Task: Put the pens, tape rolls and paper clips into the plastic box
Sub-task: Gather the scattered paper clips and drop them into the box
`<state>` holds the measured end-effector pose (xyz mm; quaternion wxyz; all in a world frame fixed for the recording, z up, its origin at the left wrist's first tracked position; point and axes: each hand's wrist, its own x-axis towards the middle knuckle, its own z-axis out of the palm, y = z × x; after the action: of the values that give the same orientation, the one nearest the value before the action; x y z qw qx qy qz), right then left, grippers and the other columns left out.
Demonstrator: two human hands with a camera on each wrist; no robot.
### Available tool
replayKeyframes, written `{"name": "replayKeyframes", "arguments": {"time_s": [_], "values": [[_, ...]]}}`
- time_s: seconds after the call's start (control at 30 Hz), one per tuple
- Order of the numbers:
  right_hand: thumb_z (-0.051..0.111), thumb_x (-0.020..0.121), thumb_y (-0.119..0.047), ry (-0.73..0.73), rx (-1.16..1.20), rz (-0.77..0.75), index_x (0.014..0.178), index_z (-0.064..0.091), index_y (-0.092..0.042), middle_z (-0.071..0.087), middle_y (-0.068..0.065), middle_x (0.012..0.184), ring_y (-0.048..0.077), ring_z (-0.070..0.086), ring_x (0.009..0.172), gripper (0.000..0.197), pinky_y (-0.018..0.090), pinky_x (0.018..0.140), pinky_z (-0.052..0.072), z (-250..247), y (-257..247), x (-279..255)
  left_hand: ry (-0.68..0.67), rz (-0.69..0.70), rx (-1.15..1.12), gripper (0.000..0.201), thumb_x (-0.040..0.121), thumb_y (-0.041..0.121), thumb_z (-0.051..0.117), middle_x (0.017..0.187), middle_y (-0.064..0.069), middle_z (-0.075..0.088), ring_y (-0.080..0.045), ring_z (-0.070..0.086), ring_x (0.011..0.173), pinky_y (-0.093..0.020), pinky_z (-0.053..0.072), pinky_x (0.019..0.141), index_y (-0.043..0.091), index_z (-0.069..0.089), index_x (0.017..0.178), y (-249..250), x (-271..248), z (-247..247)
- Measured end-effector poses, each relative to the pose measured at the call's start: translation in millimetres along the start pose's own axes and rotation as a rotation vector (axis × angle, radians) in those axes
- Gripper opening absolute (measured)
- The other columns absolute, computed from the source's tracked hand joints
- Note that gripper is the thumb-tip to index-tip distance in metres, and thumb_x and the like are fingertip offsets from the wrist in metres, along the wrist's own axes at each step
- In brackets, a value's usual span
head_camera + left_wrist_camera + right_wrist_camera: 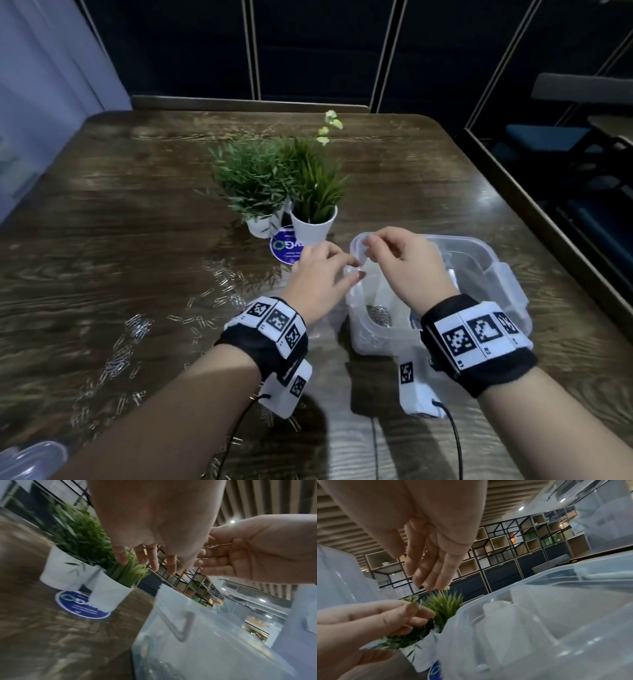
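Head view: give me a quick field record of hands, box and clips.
left hand: at the box's near-left rim, fingers relaxed, grip on nothing visible
right hand: over the box, fingers loose
plastic box: open, clear, a clump of clips inside
paper clips: many loose on the table, left of the box
potted plants: two, behind the hands

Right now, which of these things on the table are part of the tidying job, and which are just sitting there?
Part of the job:
plastic box
loose paper clips
clips in the box
left hand
right hand

Just sitting there:
two potted plants
blue round sticker
table
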<state>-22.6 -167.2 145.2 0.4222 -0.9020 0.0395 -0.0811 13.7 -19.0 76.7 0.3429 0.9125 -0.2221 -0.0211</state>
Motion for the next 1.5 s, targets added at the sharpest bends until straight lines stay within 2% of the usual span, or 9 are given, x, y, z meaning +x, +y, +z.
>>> {"name": "replayKeyframes", "arguments": {"time_s": [0.13, 0.2, 0.5, 0.67, 0.9, 1.07, 1.27, 1.37, 1.5], "values": [[0.065, 0.091, -0.022, -0.076, 0.032, -0.059, 0.088, 0.070, -0.019, 0.066, -0.010, 0.076, -0.002, 0.057, 0.068, 0.007, 0.007, 0.065, 0.041, 44.2, -16.2, 10.6, 0.041, -0.156, 0.006, 0.030, 0.090, 0.049, 0.053, 0.112, 0.010, 0.045, -0.016, 0.034, 0.114, -0.042, 0.034, 0.102, 0.037, 0.058, 0.117, -56.4, -9.7, -25.0], [0.069, 0.088, -0.021, -0.136, 0.033, -0.071, 0.091, 0.069, -0.019, 0.066, -0.007, 0.079, 0.005, 0.058, 0.070, 0.004, 0.014, 0.072, 0.046, 72.3, -19.8, 15.5, 0.050, -0.288, 0.041, 0.032, 0.088, 0.048, 0.058, 0.114, 0.007, 0.045, -0.018, 0.036, 0.117, -0.042, 0.035, 0.103, 0.035, 0.058, 0.117, -90.9, -19.2, -37.4], [0.080, 0.077, -0.036, -0.693, -0.318, -0.155, 0.142, 0.043, -0.020, 0.045, 0.001, 0.146, 0.016, 0.044, 0.130, 0.077, 0.025, 0.108, 0.032, 204.4, 1.8, 47.7, -0.017, -0.699, 0.188, 0.067, 0.073, 0.046, 0.076, 0.133, 0.003, 0.040, -0.022, 0.041, 0.126, -0.048, 0.041, 0.102, 0.033, 0.047, 0.131, -224.1, -47.9, -63.4], [0.083, 0.070, -0.043, -0.785, -0.447, -0.187, 0.153, 0.023, -0.023, 0.011, 0.004, 0.163, 0.020, 0.012, 0.149, 0.104, 0.032, 0.118, 0.014, 251.3, 11.5, 78.8, -0.065, -0.728, 0.270, 0.082, 0.075, 0.050, 0.073, 0.149, 0.005, 0.028, -0.022, 0.033, 0.134, -0.051, 0.036, 0.105, 0.032, 0.031, 0.144, -257.3, -29.0, -62.9], [0.084, 0.063, -0.054, -0.843, -0.532, -0.273, 0.155, 0.013, -0.021, -0.003, 0.002, 0.164, 0.018, -0.005, 0.150, 0.121, 0.035, 0.123, 0.003, 292.9, 18.6, 107.2, -0.207, -0.593, 0.343, 0.073, 0.091, 0.047, 0.055, 0.157, 0.021, 0.004, -0.019, 0.017, 0.140, -0.046, 0.027, 0.108, 0.034, 0.015, 0.151, -272.7, -12.2, -62.1], [0.071, 0.076, -0.060, -0.900, -0.562, -0.341, 0.155, 0.014, -0.020, 0.000, -0.001, 0.164, 0.014, -0.002, 0.150, 0.106, 0.040, 0.122, 0.003, 311.7, 19.6, 108.2, -0.272, -0.452, 0.387, 0.057, 0.095, 0.041, 0.050, 0.155, 0.022, 0.013, -0.017, 0.018, 0.138, -0.046, 0.025, 0.107, 0.037, 0.027, 0.147, -277.0, -11.4, -65.4], [0.061, 0.093, -0.026, -0.850, -0.515, -0.401, 0.146, 0.042, -0.015, 0.028, 0.001, 0.156, 0.023, 0.028, 0.141, 0.057, 0.029, 0.115, 0.021, 293.3, 24.4, 81.5, -0.284, -0.318, 0.308, 0.056, 0.086, 0.037, 0.066, 0.142, 0.009, 0.038, -0.014, 0.034, 0.129, -0.033, 0.031, 0.109, 0.022, 0.050, 0.137, -275.6, -29.3, -68.7], [0.055, 0.095, -0.012, -0.759, -0.490, -0.391, 0.135, 0.056, -0.011, 0.046, 0.006, 0.142, 0.027, 0.042, 0.128, 0.039, 0.032, 0.107, 0.034, 284.9, 30.7, 61.8, -0.198, -0.297, 0.214, 0.042, 0.082, 0.026, 0.072, 0.124, 0.004, 0.050, -0.012, 0.046, 0.117, -0.018, 0.031, 0.100, 0.017, 0.064, 0.123, -268.2, -37.6, -60.6], [0.054, 0.091, -0.001, -0.666, -0.498, -0.345, 0.111, 0.070, -0.005, 0.057, 0.009, 0.113, 0.029, 0.053, 0.108, 0.026, 0.028, 0.089, 0.041, 277.3, 37.3, 35.2, -0.041, -0.362, 0.141, 0.023, 0.079, 0.017, 0.074, 0.103, 0.000, 0.057, -0.015, 0.054, 0.098, -0.021, 0.040, 0.090, 0.013, 0.071, 0.102, -259.8, -49.4, -46.5]]}}
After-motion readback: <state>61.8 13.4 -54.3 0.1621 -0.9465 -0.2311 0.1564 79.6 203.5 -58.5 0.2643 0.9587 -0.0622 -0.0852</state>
